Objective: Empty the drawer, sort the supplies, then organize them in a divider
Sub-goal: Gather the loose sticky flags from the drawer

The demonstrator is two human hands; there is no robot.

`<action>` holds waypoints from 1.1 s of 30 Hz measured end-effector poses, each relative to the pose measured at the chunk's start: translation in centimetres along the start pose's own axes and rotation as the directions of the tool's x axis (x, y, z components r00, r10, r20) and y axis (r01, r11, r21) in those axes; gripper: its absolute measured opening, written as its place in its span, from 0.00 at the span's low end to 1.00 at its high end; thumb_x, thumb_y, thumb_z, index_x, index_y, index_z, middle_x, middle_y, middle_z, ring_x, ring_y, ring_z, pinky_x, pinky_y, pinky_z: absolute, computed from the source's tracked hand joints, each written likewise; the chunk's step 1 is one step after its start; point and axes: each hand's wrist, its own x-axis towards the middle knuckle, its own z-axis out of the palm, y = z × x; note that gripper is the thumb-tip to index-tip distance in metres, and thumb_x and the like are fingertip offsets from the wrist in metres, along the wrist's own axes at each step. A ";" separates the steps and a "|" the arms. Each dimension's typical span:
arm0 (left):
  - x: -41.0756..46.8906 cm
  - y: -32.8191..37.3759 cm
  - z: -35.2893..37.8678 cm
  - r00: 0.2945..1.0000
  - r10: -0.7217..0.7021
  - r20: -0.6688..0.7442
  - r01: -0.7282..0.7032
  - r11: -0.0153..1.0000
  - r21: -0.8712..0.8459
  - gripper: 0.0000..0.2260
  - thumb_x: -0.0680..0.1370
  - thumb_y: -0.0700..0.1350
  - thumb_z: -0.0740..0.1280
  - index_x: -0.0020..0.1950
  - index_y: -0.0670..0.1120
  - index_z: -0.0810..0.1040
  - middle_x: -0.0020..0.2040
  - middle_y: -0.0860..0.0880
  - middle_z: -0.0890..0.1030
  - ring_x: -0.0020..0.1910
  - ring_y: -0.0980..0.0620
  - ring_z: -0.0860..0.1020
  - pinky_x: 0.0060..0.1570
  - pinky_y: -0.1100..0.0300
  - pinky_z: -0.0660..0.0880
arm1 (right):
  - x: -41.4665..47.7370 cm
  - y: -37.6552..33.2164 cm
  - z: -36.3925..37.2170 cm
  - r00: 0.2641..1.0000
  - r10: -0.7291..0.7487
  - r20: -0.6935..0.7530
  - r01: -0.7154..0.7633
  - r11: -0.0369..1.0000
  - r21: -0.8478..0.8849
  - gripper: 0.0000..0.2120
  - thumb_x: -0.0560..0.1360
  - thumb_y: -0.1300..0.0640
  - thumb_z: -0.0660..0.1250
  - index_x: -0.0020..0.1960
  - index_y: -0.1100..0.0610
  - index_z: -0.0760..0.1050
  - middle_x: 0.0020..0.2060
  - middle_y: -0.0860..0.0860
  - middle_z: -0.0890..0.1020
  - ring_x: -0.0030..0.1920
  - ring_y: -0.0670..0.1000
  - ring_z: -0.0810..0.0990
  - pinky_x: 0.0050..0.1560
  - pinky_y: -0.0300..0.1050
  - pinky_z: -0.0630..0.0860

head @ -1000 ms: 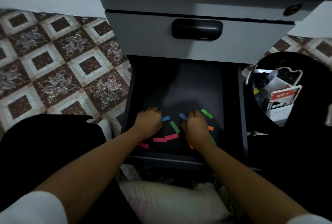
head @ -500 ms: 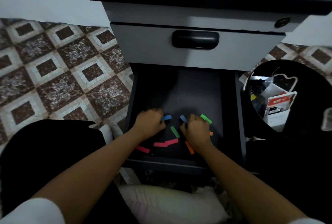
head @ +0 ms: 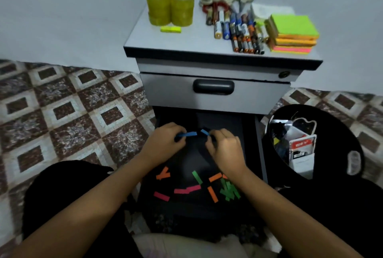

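Brown-and-white patterned tile floor across left and far right. Pale wall behind. Black bin on floor at right, holding red-white card and mixed packaging. Pale cushion at bottom edge.

On the cabinet top, the tape rolls stand at the back left corner, with a small block just in front of them. The scissors lie at the back, in the middle. The batteries lie in a row in front of the scissors. The sticky note stack sits by the right edge.

Below, in the open drawer, paper strips lie near its front edge. Behind them the left hand and right hand each pinch a strip. A bin stands on the floor, right of the drawer.
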 end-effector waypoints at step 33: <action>12.6 1.1 -17.9 0.990 0.006 -0.144 -0.016 0.997 -0.073 0.08 0.73 0.42 0.70 0.51 0.45 0.79 0.48 0.50 0.78 0.46 0.53 0.76 0.44 0.65 0.71 | 21.1 -7.0 -9.7 0.930 -0.367 -0.007 0.366 0.925 0.100 0.09 0.77 0.56 0.64 0.52 0.57 0.81 0.48 0.53 0.83 0.48 0.55 0.76 0.48 0.52 0.73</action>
